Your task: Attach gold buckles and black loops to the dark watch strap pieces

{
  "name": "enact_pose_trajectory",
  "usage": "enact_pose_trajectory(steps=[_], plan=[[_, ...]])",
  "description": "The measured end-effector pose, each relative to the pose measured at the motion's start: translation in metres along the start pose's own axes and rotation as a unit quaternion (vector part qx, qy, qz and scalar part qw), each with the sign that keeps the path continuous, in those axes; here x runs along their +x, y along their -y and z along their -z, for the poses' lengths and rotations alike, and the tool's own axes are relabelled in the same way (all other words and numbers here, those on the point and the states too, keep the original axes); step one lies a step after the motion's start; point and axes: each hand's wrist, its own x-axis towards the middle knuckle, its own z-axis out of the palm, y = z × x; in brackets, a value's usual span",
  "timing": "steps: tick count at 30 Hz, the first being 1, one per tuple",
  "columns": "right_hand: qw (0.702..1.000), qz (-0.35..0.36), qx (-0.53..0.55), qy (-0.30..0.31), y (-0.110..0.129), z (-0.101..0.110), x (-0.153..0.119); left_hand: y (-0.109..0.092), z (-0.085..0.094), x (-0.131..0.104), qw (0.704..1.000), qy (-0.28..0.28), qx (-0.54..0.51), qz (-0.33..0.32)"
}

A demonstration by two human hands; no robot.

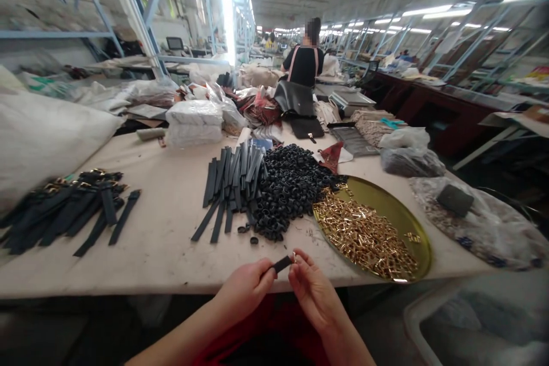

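Head view, looking forward and down over the near edge of a long worktable [163,240]. Left hand [244,289] and right hand [311,286] meet just in front of the table edge, each pinching 1 end of a short black strap [282,265] between thumb and fingertips; a small metal fitting [294,255] sits at the strap's right end, against the right fingers. Beyond the hands lie a bundle of loose black straps [231,183], touching a heap of small black loops [287,189]. To the right, a round gold tray [401,214] holds a pile of gold buckles [364,237]. At far left lies a stack of straps with fittings [64,209]. Farther along the table, a co-worker in a dark top [305,63] faces away.
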Motion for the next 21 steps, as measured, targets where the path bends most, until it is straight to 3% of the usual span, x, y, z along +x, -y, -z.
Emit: enact_pose_trajectory(steps=[4, 11, 21], plan=[[0.999, 0.018, -0.033, 0.005, -0.010, 0.000, -0.003, -0.004, -0.005, 0.001, 0.999, 0.007, 0.050, -0.014], [0.995, 0.041, -0.090, 0.013, -0.011, 0.009, -0.002, 0.001, -0.004, 0.001, 0.996, 0.070, 0.032, -0.034], [0.993, 0.063, -0.098, -0.013, -0.029, 0.009, -0.003, 0.001, -0.014, 0.002, 0.998, 0.055, -0.010, -0.018]])
